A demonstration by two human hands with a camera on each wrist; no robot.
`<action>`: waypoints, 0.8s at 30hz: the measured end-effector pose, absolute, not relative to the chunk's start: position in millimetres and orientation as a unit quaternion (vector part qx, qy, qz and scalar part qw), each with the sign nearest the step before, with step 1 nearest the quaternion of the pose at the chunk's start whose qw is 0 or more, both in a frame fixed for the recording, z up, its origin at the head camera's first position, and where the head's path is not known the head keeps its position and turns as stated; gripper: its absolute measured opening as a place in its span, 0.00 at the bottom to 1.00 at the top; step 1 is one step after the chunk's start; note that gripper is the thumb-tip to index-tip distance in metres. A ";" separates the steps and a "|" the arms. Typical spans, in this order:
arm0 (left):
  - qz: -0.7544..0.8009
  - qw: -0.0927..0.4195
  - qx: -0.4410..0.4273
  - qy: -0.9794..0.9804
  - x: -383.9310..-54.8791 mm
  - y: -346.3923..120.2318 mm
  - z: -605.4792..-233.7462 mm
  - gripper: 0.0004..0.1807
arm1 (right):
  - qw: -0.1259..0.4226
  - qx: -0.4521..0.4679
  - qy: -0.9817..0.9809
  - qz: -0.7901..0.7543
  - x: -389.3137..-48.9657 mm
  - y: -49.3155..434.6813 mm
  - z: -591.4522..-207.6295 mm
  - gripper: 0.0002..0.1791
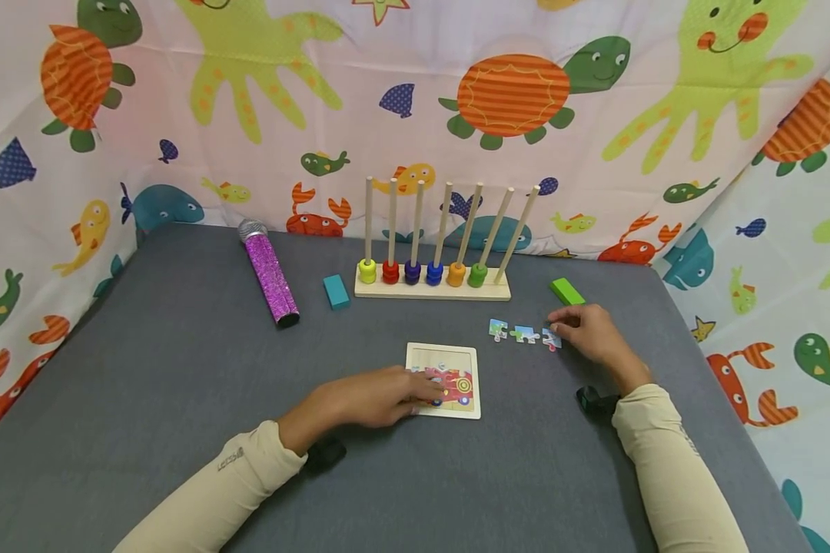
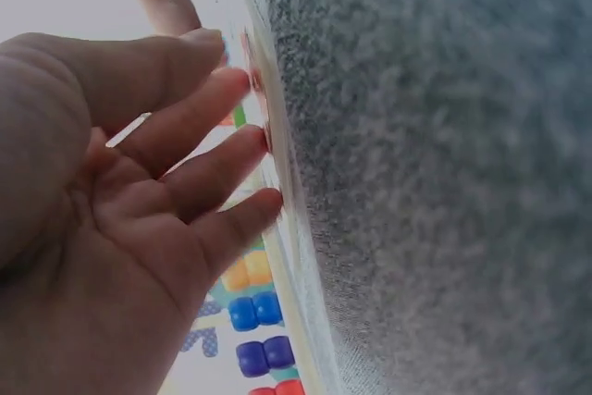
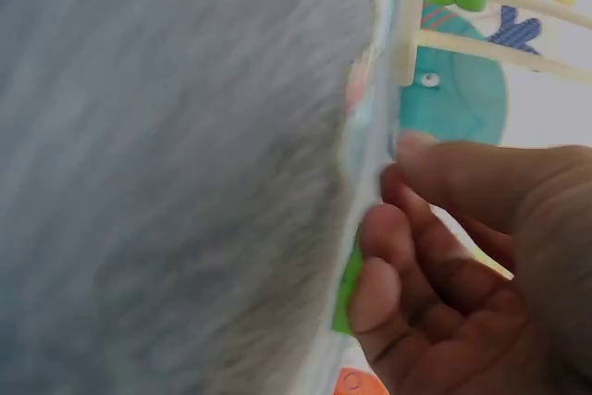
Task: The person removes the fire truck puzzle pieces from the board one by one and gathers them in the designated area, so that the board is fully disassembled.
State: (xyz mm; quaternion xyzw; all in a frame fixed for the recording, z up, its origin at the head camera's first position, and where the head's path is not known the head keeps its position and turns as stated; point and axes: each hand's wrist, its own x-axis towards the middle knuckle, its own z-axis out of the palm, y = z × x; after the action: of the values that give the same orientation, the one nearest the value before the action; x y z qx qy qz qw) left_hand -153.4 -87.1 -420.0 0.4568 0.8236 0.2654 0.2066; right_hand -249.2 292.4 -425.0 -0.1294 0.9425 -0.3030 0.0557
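Observation:
My left hand [image 1: 380, 395] rests its fingertips on a framed wooden puzzle [image 1: 445, 348] with a red vehicle picture. In the left wrist view the fingers [image 2: 222, 168] are spread and gently bent against the board's face. To the right, three small jigsaw pieces lie in a loose row: a left piece [image 1: 498, 329], a middle piece [image 1: 526, 334] and a right piece [image 1: 552, 340]. My right hand [image 1: 592, 334] pinches the upper edge of the right piece with thumb and fingertips. In the right wrist view the thumb [image 3: 453, 168] and curled fingers nearly meet there, partly covering it.
Behind stands a wooden peg rack [image 1: 432, 290] with coloured rings. A teal block [image 1: 336, 292] and a glittery purple microphone [image 1: 271, 276] lie to the left. A green block [image 1: 567, 291] is just beyond my right hand. A patterned cloth [image 1: 415, 138] hangs behind the grey table [image 1: 180, 384].

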 end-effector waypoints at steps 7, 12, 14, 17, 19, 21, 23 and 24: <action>0.316 0.190 0.435 0.821 -158.8 -85.9 -418.3 0.21 | 0.016 -0.143 0.939 -0.313 -237.3 268.5 -402.9 0.12; 0.305 0.158 0.392 0.854 -162.7 -90.1 -413.6 0.23 | 0.019 -0.200 0.928 -0.314 -230.4 250.9 -401.6 0.10; 0.283 0.148 0.368 0.873 -164.7 -92.2 -412.0 0.25 | 0.030 -0.217 0.924 -0.314 -227.6 245.0 -402.5 0.10; 0.245 0.144 0.336 0.898 -168.7 -94.6 -411.2 0.28 | 0.045 -0.238 0.918 -0.314 -222.0 236.1 -403.4 0.09; 0.216 0.148 0.317 0.912 -170.6 -95.8 -411.0 0.31 | 0.051 -0.248 0.914 -0.318 -218.2 229.8 -404.2 0.09; 0.196 0.155 0.303 0.920 -171.6 -96.6 -410.9 0.35 | 0.055 -0.258 0.908 -0.325 -214.6 223.3 -404.9 0.09; 0.173 0.161 0.296 0.925 -171.6 -97.3 -411.5 0.39 | 0.063 -0.270 0.898 -0.341 -211.0 216.2 -404.8 0.09; 0.163 0.162 0.295 0.927 -171.1 -97.7 -412.2 0.41 | 0.069 -0.276 0.892 -0.350 -209.4 212.6 -405.1 0.09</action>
State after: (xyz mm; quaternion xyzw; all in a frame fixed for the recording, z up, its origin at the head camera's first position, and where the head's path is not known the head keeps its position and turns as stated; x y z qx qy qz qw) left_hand -171.1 -97.7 -412.2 0.2949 0.9274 0.1634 0.1619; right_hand -209.4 212.6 -405.1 -0.2761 0.8925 -0.3501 0.0689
